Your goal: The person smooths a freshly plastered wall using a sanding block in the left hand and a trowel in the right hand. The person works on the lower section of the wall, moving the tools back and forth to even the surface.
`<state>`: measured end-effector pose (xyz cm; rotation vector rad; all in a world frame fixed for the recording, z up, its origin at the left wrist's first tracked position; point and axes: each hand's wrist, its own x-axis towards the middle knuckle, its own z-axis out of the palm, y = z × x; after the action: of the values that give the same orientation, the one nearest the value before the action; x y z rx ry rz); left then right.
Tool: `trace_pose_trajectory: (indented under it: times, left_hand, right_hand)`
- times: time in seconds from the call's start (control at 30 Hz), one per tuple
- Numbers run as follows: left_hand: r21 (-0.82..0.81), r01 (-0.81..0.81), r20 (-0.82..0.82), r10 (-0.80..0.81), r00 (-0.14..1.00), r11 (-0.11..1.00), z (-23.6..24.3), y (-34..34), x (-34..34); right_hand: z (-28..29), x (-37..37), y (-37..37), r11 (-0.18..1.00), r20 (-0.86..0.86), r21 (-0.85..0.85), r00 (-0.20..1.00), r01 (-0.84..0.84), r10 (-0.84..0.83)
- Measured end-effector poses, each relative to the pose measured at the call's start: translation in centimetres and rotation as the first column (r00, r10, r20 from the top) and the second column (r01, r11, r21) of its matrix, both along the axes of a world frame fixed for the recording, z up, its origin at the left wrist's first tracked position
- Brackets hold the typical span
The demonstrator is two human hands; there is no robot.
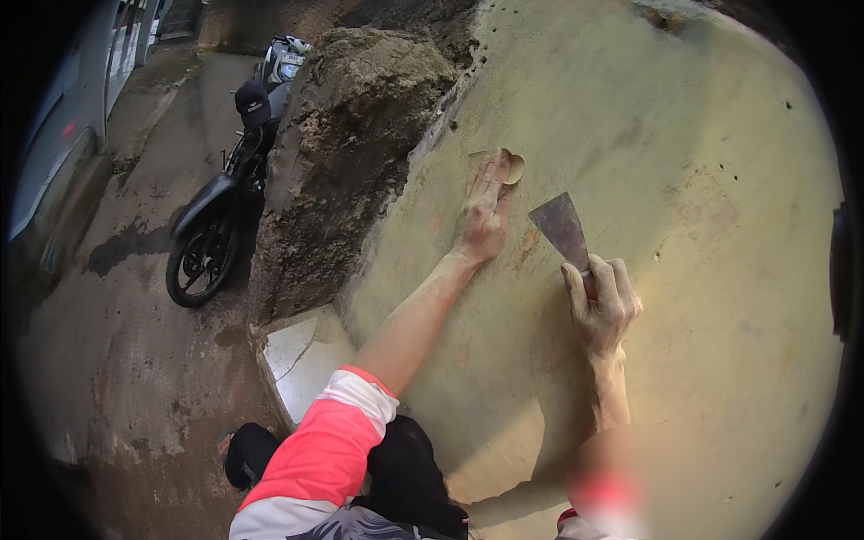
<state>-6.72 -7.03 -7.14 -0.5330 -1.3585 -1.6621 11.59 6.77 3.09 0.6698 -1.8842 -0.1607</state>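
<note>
My left hand lies with its fingers stretched together against the yellow-green plastered wall. Under those fingers is a small tan piece of sandpaper, its edge curling out past the fingertips; most of it is hidden. In my right hand is a putty knife, gripped by its handle with the broad grey blade pointing up and to the left. The blade is in front of the wall, lower and to the right of the sandpaper. I cannot tell whether the blade touches the wall.
A rough brown rock borders the wall on the left. Beyond it a dark motorcycle with a black cap on it is parked on stained concrete ground. A cracked white tile is at the wall's lower left corner.
</note>
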Motion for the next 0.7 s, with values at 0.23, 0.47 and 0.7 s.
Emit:
trace_pose_trajectory:
  times: [0.23, 0.47, 0.7]
  left_hand:
    - [-0.243, -0.113, -0.148, 0.078, 0.986, 0.963, -3.2, 4.1, 5.5]
    - [-0.048, -0.197, 0.111, 0.201, 0.973, 0.979, 9.6, -2.2, -2.6]
    - [0.020, -0.091, 0.217, 0.085, 0.973, 0.996, 6.3, 3.1, 3.8]
  right_hand:
    - [2.6, 0.8, 0.6, 0.980, 0.077, 0.191, 0.995, 0.054, -0.069]
    - [5.4, 1.3, 0.7, 0.981, 0.174, 0.194, 0.984, -0.015, -0.020]
    - [13.7, 1.2, -0.5, 0.997, 0.376, 0.073, 0.926, -0.006, -0.022]
